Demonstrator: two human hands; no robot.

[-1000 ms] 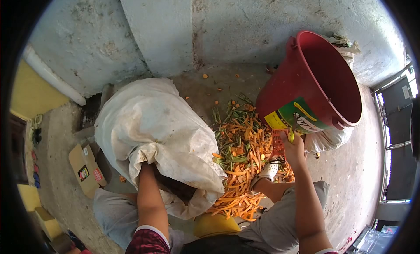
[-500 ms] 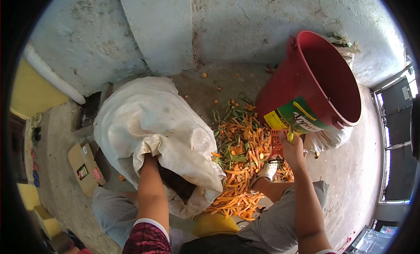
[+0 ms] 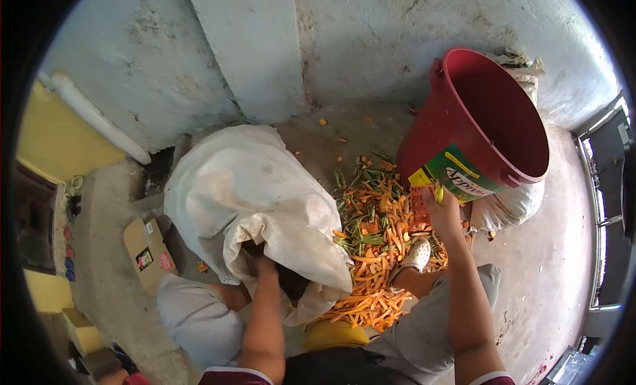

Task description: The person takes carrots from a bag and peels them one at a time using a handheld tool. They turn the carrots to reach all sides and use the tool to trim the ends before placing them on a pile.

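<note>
A large white sack [image 3: 278, 186] leans between my knees, its mouth folded open toward me. My left hand [image 3: 260, 258] is in the sack's opening; its fingers are hidden in the dark inside. My right hand [image 3: 442, 205] is closed around a yellow-green handled tool [image 3: 438, 193], in front of the big red bucket [image 3: 430, 120] with a green and yellow label. Orange peelings and green stalk ends [image 3: 377, 246] lie heaped on the floor between the sack and my right hand. A red perforated basket [image 3: 420, 206] shows partly beside my right hand.
Behind the bucket rests another white sack [image 3: 507, 206]. An opened cardboard box [image 3: 151, 256] lies on the floor at the left. My foot in a white clog [image 3: 416, 256] stands by the peelings. A pale wall [image 3: 371, 40] rises behind everything.
My left hand has drawn back a little from deep in the sack, so its back now shows at the opening. The whole view has shifted slightly. My right hand still holds the tool.
</note>
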